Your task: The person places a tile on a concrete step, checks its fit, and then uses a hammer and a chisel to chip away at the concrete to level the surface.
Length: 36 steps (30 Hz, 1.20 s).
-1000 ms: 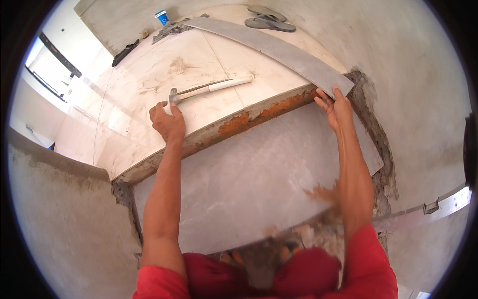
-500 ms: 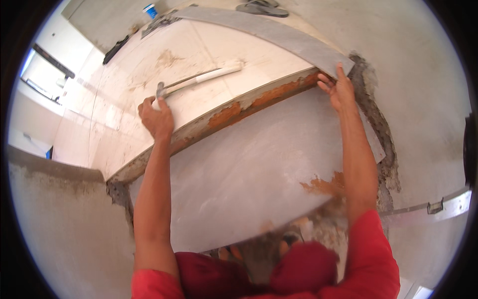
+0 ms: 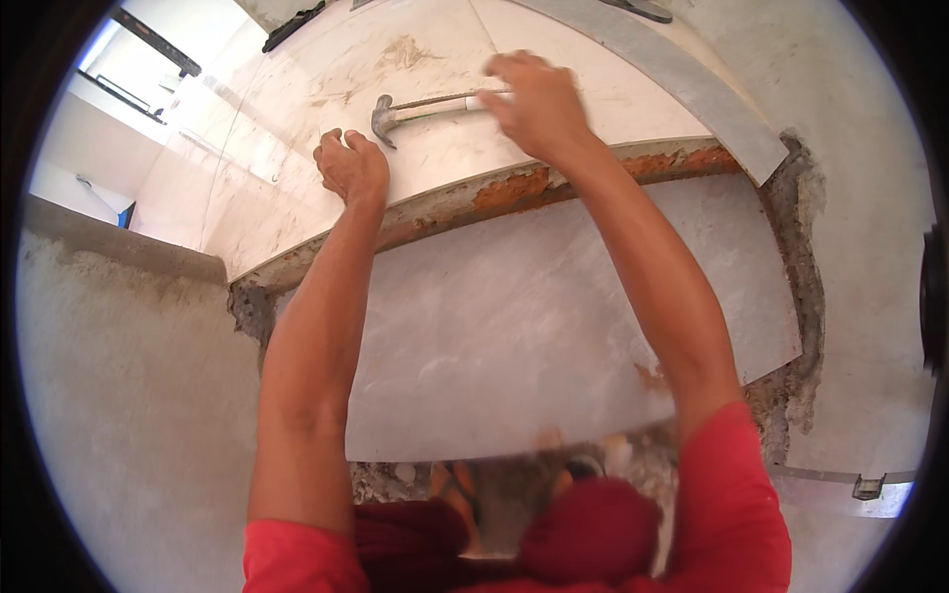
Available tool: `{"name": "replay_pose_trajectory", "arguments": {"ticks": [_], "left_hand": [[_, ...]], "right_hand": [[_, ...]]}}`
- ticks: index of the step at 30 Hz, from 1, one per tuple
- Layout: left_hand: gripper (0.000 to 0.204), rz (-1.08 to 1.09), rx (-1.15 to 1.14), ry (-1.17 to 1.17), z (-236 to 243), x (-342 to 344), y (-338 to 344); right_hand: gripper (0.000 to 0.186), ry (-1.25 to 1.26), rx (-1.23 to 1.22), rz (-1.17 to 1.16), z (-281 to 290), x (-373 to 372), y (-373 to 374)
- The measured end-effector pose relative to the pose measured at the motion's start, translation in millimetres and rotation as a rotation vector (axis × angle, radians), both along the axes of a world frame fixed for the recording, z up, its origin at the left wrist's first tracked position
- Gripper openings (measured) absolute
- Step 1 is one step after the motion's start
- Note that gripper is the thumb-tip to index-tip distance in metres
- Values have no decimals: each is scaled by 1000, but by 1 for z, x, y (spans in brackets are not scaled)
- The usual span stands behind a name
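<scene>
My left hand rests near the front of the cream tiled step top, below and left of a claw hammer; its fingers are bent and apart, holding nothing visible. Above the hammer's pale handle hovers my right hand, fingers spread and slightly blurred; whether it touches the handle I cannot tell. A large grey slab lies on the lower step, below the crumbly riser with orange patches. A long narrow grey tile piece lies along the upper surface's right side.
Plastered walls rise on the left and right, with rough broken mortar along the right slab edge. A metal straightedge lies at the lower right. A sandal and dark item are at the back. My feet stand on rubble below the slab.
My right hand has left the narrow tile piece and moved left over the hammer handle. My left hand now sits apart from the hammer head. The whole view has shifted.
</scene>
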<state>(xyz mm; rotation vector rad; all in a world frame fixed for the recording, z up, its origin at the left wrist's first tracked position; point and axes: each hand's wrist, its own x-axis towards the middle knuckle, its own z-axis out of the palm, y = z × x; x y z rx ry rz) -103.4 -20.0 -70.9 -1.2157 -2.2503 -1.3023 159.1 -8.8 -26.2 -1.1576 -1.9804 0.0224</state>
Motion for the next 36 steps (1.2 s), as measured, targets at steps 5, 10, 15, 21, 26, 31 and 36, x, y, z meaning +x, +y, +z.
{"name": "replay_pose_trajectory", "arguments": {"ticks": [5,10,15,21,26,31,36], "left_hand": [[26,-45,105,-325,8,10,-14],[26,-54,303,-540,11,-7,-25],[27,-276,106,-745,19,4,-49],[50,-673,-5,-1201,46,96,-103],[53,-1012,97,-1413,75,154,-149],[34,-903,181,-1293,59,189,-179],[19,-1085,163,-430,49,199,-184]], "right_hand": [[44,-465,13,-69,-32,-34,45],[37,-570,-19,202,-19,-28,46],[16,-494,-267,212,-2,-27,0],[28,72,-510,131,14,-3,-78],[34,537,-503,181,-4,12,-184],[33,814,-521,-50,-27,43,-241],[31,1190,-521,-113,-2,92,-277]]}}
